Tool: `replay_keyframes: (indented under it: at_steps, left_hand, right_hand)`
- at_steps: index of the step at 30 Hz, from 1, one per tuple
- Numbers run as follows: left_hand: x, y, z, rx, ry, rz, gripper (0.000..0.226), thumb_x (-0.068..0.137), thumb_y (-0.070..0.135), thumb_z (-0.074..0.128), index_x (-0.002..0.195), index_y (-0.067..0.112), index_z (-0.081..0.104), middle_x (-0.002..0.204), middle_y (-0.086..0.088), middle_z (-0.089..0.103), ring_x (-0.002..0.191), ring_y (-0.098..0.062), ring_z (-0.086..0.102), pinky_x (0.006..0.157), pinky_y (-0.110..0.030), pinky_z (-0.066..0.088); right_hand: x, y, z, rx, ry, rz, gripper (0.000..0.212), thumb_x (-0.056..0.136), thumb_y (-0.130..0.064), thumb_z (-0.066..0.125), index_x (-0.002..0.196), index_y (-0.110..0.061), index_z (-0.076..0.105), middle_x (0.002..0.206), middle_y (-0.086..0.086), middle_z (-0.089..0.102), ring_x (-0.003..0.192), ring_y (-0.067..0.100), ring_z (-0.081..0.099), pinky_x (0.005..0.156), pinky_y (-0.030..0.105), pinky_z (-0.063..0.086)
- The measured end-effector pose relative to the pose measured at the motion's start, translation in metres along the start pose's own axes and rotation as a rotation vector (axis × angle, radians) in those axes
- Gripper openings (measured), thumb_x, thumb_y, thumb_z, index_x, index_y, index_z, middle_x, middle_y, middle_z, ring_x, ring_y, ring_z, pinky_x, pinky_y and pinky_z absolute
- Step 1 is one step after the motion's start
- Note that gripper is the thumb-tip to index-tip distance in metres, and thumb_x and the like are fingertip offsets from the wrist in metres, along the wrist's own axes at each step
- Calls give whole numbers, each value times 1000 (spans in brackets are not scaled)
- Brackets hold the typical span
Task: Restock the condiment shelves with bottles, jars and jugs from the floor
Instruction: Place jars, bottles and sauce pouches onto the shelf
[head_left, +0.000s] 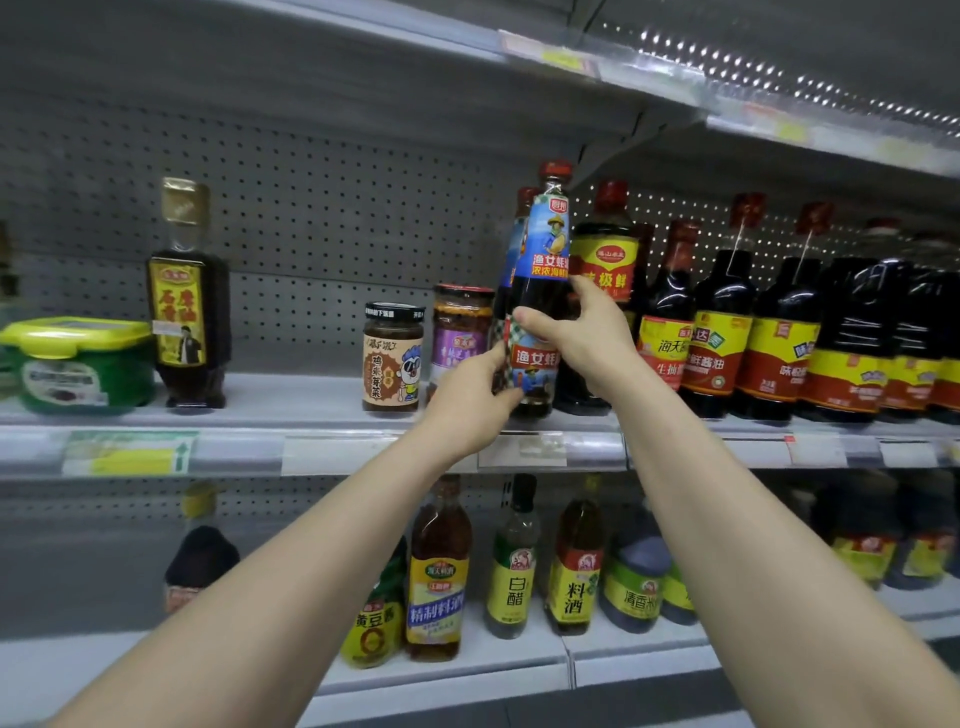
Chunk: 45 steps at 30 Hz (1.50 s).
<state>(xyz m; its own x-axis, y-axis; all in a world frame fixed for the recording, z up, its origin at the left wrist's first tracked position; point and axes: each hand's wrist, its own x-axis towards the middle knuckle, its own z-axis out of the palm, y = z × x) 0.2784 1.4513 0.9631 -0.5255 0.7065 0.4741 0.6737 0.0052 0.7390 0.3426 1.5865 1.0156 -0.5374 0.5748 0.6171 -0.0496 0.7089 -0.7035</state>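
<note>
Both arms raised to the middle shelf (311, 402). Left hand (470, 397) wrapped round the lower part of the blue-labelled oyster sauce bottle (540, 291), grip closed on it. Right hand (576, 332) on the bottle's right side at mid-height, thumb and fingers pressed against it. Bottle upright, base at the shelf's front edge; contact with the shelf not discernible. Second matching bottle (511, 260) directly behind. Jar with purple label (462, 332) just left, dark soy bottles (727, 332) to the right.
</note>
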Motion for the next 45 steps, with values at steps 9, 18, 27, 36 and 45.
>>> replay_keyframes:
  at_steps: [9,18,27,36,45]
  left_hand:
    - [11,0,8,85,10,-20,50,97,13,58,145,17,45,133,-2,60,123,-17,54,98,-27,42]
    - [16,-4,17,141,27,-13,52,94,15,62,144,19,46,128,-2,63,116,-18,59,103,-40,48]
    - [18,-9,22,221,63,-5,74,93,17,64,155,16,23,138,-6,58,121,-20,57,91,-25,43]
    - [14,-13,20,145,85,14,64,93,10,62,151,19,38,136,-2,60,123,-18,58,105,-38,47]
    - [-39,-13,5,38,201,78,40,92,5,62,131,15,62,124,0,68,114,-10,62,102,-26,48]
  right_hand:
    - [9,3,7,-58,-3,27,55,80,-37,81,126,-21,57,127,8,60,117,25,59,99,48,51]
    - [2,12,14,-210,71,-11,58,81,-46,78,127,-16,60,122,5,65,114,23,60,98,46,51]
    - [-13,23,17,-313,76,19,46,83,-50,75,117,-21,63,109,-3,71,106,19,64,79,27,37]
    - [-17,28,17,-301,43,35,45,87,-42,75,122,-17,63,116,2,72,108,20,66,90,35,52]
    - [-86,26,7,-272,192,9,34,94,-25,68,127,-18,62,113,-1,71,103,17,67,92,46,55]
